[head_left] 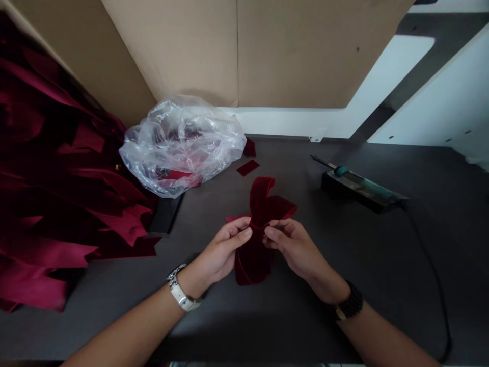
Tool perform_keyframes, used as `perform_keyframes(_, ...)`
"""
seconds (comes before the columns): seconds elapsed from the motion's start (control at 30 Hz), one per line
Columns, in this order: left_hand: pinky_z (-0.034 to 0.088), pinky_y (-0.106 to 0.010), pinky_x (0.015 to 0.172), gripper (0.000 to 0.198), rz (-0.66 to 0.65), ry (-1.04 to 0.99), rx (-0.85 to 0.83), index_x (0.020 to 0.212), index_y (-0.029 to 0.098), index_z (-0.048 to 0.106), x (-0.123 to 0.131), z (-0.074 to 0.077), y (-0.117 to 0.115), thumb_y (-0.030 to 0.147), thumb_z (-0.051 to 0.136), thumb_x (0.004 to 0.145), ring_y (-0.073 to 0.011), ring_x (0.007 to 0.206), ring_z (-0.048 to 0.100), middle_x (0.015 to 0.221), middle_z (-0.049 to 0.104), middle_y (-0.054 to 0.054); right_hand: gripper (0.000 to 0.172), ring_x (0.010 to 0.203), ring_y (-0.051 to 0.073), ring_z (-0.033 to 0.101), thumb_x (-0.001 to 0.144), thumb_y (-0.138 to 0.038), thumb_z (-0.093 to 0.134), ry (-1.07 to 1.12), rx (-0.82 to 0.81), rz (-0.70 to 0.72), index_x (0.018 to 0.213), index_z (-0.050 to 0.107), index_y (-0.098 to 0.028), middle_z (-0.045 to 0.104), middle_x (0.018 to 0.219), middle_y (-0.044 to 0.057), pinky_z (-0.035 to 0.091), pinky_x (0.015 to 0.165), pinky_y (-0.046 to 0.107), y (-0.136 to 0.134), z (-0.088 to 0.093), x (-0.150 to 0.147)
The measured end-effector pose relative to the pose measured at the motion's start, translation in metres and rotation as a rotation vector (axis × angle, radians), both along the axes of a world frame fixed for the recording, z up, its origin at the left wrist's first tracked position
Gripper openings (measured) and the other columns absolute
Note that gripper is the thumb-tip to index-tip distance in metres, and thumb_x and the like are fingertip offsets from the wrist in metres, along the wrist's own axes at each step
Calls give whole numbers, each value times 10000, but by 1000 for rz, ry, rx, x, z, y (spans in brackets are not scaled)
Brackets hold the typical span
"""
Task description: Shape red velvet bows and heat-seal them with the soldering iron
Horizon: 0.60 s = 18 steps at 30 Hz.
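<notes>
A dark red velvet bow (254, 262) is held up just above the table, with its loops pointing up and down. My left hand (225, 250) pinches its middle from the left, and my right hand (294, 250) pinches it from the right. The fingers of both hands cover the bow's centre. A small red velvet piece (247, 167) lies on the table beyond the bow, and a second piece (249, 148) sits against the edge of a crumpled clear plastic bag (179, 148).
A large heap of burgundy fabric strips (49, 204) fills the left side of the dark table (382, 265). To the right, a soldering iron (340, 171) rests on a black stand (361, 191), and its black cable (431, 270) runs toward the near edge. A cardboard wall (237, 51) stands behind.
</notes>
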<state>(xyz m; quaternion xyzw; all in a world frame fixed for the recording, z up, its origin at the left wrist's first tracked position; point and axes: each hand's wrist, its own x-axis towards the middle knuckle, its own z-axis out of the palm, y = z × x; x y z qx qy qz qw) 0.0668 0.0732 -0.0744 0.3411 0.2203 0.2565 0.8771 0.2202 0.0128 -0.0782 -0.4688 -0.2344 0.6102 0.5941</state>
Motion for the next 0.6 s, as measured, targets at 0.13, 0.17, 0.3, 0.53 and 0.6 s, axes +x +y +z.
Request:
perform_keyframes(0.13, 502, -265, 773, 292, -94, -28, -63, 983, 135, 688, -3, -2, 1, 280, 765, 742, -186, 857, 670, 914, 712, -87, 299, 558, 81, 573, 598, -359, 863, -50, 15, 45, 694, 657, -166, 615, 643, -28, 515, 581, 209, 0, 0, 1)
perform_keyframes(0.17, 505, -261, 771, 302, -111, -27, -78, 983, 128, 685, -4, -2, 2, 275, 772, 735, -181, 844, 672, 908, 712, -87, 293, 562, 87, 575, 602, -356, 860, -51, 41, 57, 706, 662, -167, 620, 644, -27, 515, 578, 215, 0, 0, 1)
perform_keyframes(0.3, 506, -223, 757, 361, -148, 36, -134, 986, 112, 677, -10, -3, 6, 249, 820, 684, -129, 769, 661, 857, 704, -58, 284, 705, 135, 635, 628, -336, 850, -108, 118, 77, 818, 695, -194, 687, 771, -4, 537, 703, 267, -1, -1, 3)
perform_keyframes(0.53, 483, -195, 633, 387, -258, 153, -171, 852, 132, 691, -19, 2, 12, 268, 895, 553, -89, 656, 612, 784, 669, -9, 327, 912, 183, 656, 687, -342, 817, -278, 202, 270, 979, 705, -249, 708, 983, 21, 510, 919, 368, -8, 1, 10)
perform_keyframes(0.6, 472, -205, 628, 374, -319, 155, -148, 828, 127, 689, -18, 2, 11, 297, 889, 561, -87, 635, 591, 762, 657, -8, 339, 926, 180, 656, 714, -353, 799, -312, 211, 314, 1019, 692, -251, 703, 998, 26, 509, 924, 365, -8, 4, 10)
